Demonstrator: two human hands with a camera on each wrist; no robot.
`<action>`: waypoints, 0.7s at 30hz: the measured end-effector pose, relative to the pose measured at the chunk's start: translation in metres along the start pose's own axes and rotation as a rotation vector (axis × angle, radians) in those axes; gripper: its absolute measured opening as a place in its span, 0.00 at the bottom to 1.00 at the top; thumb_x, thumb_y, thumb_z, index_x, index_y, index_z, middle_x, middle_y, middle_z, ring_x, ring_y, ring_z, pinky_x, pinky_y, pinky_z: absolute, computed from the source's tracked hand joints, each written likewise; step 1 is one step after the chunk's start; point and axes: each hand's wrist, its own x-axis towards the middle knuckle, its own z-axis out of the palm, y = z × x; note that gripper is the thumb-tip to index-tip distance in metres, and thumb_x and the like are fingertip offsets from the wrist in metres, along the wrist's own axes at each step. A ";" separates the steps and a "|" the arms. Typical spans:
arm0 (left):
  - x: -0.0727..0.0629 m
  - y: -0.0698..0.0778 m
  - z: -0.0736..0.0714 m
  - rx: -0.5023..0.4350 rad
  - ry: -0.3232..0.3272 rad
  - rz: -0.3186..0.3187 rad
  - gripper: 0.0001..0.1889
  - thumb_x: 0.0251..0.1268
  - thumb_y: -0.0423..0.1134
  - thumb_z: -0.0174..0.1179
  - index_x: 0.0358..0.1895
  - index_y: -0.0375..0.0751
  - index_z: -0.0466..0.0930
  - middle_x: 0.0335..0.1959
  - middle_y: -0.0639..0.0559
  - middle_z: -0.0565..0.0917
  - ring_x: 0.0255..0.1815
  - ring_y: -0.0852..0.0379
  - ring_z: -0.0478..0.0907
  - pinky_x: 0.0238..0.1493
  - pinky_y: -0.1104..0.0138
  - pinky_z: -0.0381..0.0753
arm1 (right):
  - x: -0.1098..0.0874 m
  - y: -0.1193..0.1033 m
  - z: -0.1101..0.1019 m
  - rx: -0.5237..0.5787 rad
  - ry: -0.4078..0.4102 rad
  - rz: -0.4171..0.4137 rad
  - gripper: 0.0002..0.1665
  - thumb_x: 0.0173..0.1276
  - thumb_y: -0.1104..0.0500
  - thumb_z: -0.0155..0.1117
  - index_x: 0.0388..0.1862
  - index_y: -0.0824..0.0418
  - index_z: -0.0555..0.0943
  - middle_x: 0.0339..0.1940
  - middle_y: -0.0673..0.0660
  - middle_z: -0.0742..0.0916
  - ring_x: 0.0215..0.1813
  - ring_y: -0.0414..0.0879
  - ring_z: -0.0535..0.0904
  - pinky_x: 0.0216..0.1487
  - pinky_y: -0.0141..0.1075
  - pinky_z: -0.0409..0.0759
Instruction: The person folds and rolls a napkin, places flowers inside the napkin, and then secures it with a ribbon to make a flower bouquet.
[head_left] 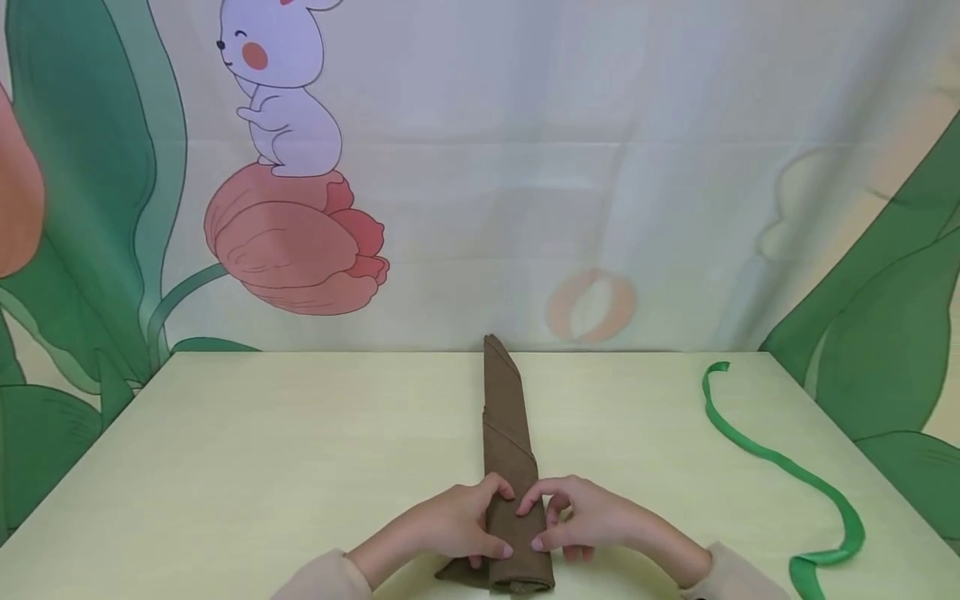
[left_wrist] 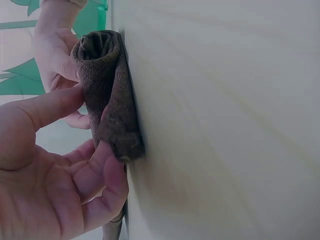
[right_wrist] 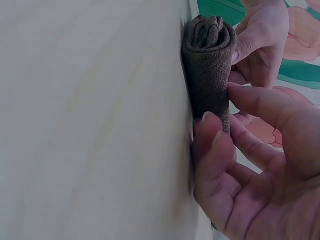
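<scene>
A brown towel (head_left: pixel 506 446), rolled into a long narrow tube, lies lengthwise on the table, tapering toward the far edge. Slanted fold lines cross its upper part. At the near end my left hand (head_left: pixel 461 521) grips the roll from the left, thumb and fingertips against it. From the other side my right hand (head_left: pixel 588 517) holds it with curled fingers and thumb. A loose corner (left_wrist: pixel 122 132) hangs out by the left fingers in the left wrist view. The towel's coiled end (right_wrist: pixel 209 35) shows in the right wrist view.
A green ribbon (head_left: pixel 806 475) lies in a wavy line along the right side of the pale table (head_left: pixel 300 450). Behind the table hangs a curtain (head_left: pixel 465 183) printed with a rabbit, tulips and leaves.
</scene>
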 end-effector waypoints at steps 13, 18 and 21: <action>0.006 0.003 0.002 0.016 -0.028 -0.034 0.16 0.51 0.35 0.66 0.39 0.44 0.69 0.15 0.50 0.79 0.17 0.57 0.78 0.35 0.70 0.72 | 0.022 0.010 -0.030 0.133 -0.148 0.046 0.27 0.60 0.60 0.62 0.59 0.57 0.70 0.17 0.53 0.78 0.13 0.38 0.74 0.14 0.28 0.71; 0.006 -0.001 0.001 -0.009 -0.046 -0.031 0.15 0.51 0.34 0.66 0.39 0.46 0.69 0.15 0.50 0.79 0.17 0.57 0.78 0.37 0.70 0.72 | 0.051 0.010 -0.047 0.113 -0.173 0.146 0.31 0.61 0.58 0.62 0.64 0.50 0.68 0.16 0.56 0.80 0.11 0.39 0.71 0.14 0.29 0.69; 0.006 -0.002 -0.001 -0.010 -0.054 -0.029 0.15 0.52 0.34 0.66 0.39 0.48 0.70 0.15 0.49 0.79 0.17 0.58 0.78 0.40 0.68 0.72 | 0.068 0.009 -0.056 0.072 -0.177 0.176 0.31 0.62 0.57 0.61 0.65 0.46 0.67 0.14 0.56 0.79 0.10 0.39 0.69 0.14 0.29 0.68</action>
